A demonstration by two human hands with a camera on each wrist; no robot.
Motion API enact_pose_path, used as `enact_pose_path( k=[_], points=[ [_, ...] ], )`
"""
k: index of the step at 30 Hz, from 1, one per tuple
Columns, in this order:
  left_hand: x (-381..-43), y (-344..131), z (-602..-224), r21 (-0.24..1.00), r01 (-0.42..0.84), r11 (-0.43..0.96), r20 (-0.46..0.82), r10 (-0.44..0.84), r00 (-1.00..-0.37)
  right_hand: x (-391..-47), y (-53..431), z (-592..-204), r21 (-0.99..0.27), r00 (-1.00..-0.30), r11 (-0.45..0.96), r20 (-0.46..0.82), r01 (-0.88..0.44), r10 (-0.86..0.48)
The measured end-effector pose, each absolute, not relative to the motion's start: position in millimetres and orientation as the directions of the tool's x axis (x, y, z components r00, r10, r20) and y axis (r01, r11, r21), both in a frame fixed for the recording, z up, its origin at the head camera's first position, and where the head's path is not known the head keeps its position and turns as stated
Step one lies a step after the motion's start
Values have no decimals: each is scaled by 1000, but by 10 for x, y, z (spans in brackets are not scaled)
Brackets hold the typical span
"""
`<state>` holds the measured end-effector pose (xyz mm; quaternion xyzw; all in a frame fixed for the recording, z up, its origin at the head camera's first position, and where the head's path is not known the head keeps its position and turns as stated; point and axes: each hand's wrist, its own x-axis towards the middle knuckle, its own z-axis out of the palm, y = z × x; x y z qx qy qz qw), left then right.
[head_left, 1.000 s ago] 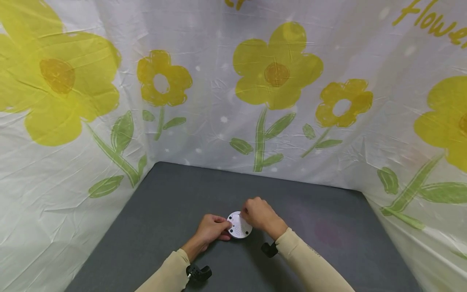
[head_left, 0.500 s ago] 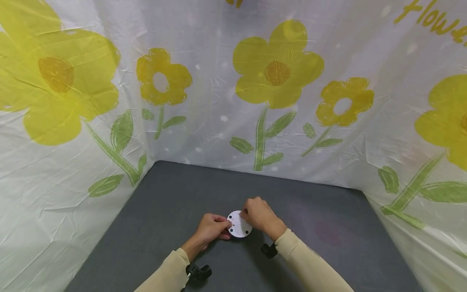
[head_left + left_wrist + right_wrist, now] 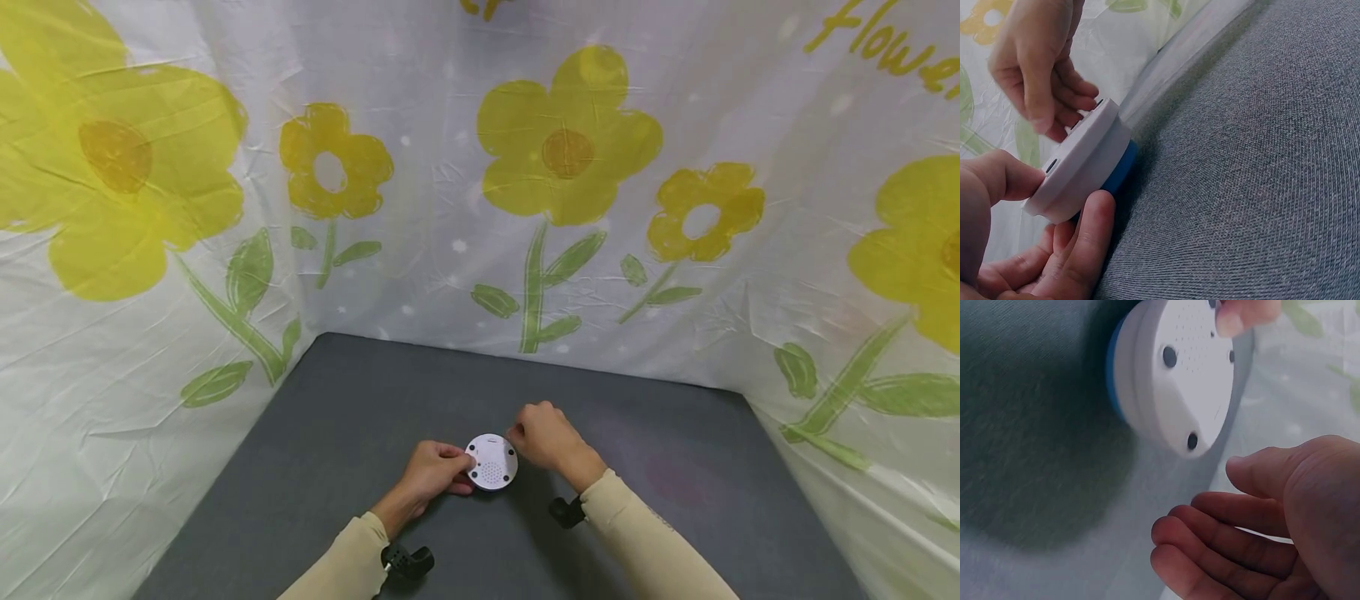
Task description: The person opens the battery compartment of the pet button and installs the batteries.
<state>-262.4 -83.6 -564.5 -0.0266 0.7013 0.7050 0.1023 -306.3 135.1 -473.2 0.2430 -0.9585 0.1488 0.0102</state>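
Note:
A round white device [image 3: 492, 460] lies on the dark cloth, its face with small holes and several black round feet turned up. Its lower part is blue, seen in the left wrist view below the white rim [image 3: 1085, 169]. My left hand [image 3: 435, 468] pinches the device at its left edge, thumb on the upper face and fingers beneath. Just right of the device is my right hand [image 3: 551, 439], apart from it. In the right wrist view its fingers [image 3: 1229, 550] are loosely bent, the thumb stands off them, and nothing shows between them.
A dark grey cloth-covered surface [image 3: 360, 400] extends around the hands. White hangings [image 3: 435, 275] with yellow flowers stand behind and at both sides. A black device [image 3: 408, 562] sits at the left wrist, another [image 3: 567, 512] at the right.
My right hand has moved off the device's upper face, a little to the right, uncovering its right edge. The left hand keeps its pinch, and the device stays in nearly the same place.

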Motion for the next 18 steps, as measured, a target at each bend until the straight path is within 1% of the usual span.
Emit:
enact_pose_path(
  k=[9, 12, 18],
  points=[
    [-2610, -840, -5616, 981, -194, 0, -193, 93, -977, -2965, 1621, -4796, -281, -891, 846, 100, -452, -443],
    [-2609, -836, -5609, 980, -198, -1, -197, 89, -976, -2938, 1672, -4826, -284, -895, 851, 77, -442, -439],
    [-2622, -820, -5619, 979, -203, 3, -202, 91, -975, -2915, 1723, -4918, -387, -901, 827, 23, -407, -433]
  ],
)
